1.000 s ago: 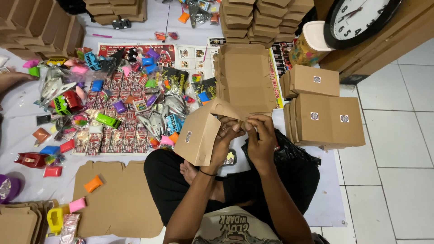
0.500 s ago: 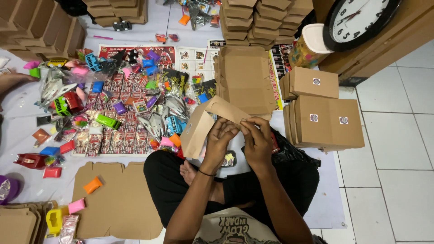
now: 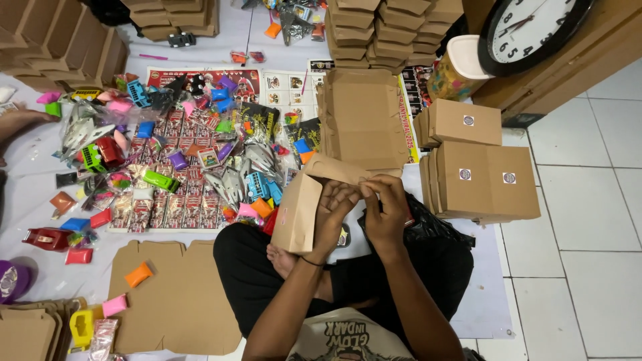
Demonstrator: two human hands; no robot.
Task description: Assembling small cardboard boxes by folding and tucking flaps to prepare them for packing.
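I sit cross-legged on the floor and hold a small brown cardboard box [image 3: 299, 210] up over my lap. My left hand [image 3: 334, 217] grips its right side, fingers pressed on the box's upper edge. My right hand [image 3: 384, 214] meets it at the same edge, fingertips pinching a flap at the top. The box is tilted, with its broad face turned to the left. A black plastic bag [image 3: 428, 224] lies on my right knee, partly hidden by my right hand.
Small colourful packaged toys [image 3: 160, 154] are spread over printed sheets ahead left. An unfolded open box [image 3: 364, 120] lies ahead. Closed brown boxes [image 3: 478, 174] stack at the right, more stacks [image 3: 374, 30] at the back. Flat cardboard blanks [image 3: 180, 294] lie at my left. A wall clock [image 3: 535, 23] leans top right. Another person's hand [image 3: 20, 120] shows far left.
The box has been turned and drawn closer to my lap. Both hands have come together at its upper edge, folding the flap down.
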